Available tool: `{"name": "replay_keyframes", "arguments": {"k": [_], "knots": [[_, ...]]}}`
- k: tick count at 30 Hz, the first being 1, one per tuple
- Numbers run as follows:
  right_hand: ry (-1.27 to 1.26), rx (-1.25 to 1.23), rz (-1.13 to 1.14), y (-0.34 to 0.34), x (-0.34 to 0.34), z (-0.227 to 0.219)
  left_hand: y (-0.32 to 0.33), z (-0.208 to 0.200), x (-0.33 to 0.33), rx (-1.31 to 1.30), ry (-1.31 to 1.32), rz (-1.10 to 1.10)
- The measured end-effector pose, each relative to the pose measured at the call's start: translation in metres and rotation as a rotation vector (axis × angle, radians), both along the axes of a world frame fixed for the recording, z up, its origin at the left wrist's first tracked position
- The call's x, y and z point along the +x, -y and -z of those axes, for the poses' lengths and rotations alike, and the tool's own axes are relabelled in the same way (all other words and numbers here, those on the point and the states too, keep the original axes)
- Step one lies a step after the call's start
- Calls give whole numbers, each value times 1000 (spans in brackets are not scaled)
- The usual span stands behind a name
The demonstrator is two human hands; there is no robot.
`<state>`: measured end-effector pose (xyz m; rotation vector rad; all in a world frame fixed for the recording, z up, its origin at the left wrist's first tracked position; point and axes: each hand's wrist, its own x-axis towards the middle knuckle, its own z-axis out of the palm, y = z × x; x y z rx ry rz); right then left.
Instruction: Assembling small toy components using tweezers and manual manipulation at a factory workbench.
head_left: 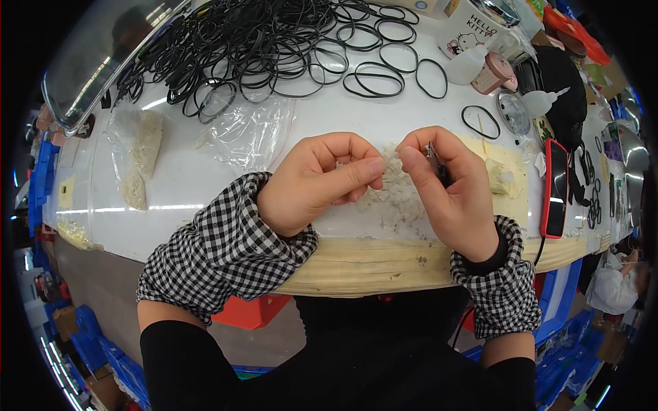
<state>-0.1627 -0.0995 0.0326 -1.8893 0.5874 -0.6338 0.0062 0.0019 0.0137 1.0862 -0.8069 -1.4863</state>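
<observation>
Head view: left hand (322,175), thumb and fingertip together, contents too small to tell; right hand (460,192), thumb and forefinger nearly meeting, small dark tool (443,172) gripped in palm; pale flakes (394,198) heaped between and beneath. Step, as judged: fine fingertip work, next move calling for a steady pinch. Surroundings: white tabletop (185,181), timber front edge (363,264), massed black loops (233,51) at far side, red-edged phone (556,188) at right, blue crates (89,335) at lower left.

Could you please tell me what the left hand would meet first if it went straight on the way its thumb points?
Probably the right hand, just across a narrow gap. Depth is unclear, though, so the left hand might brush the heap of pale pieces first.
</observation>
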Motion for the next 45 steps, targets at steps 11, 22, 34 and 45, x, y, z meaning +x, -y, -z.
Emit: {"name": "replay_keyframes", "arguments": {"k": [11, 22, 34, 45], "knots": [[-65, -948, 38, -6, 7, 10, 1, 11, -5, 15, -258, -123], [65, -907, 50, -6, 10, 13, -1, 8, -9, 2, -144, -176], [64, -828, 44, -9, 12, 13, -2, 12, -11, -42, -155, -194], [55, -769, 48, -6, 9, 10, -1, 13, -10, -50, -121, -159]]}}
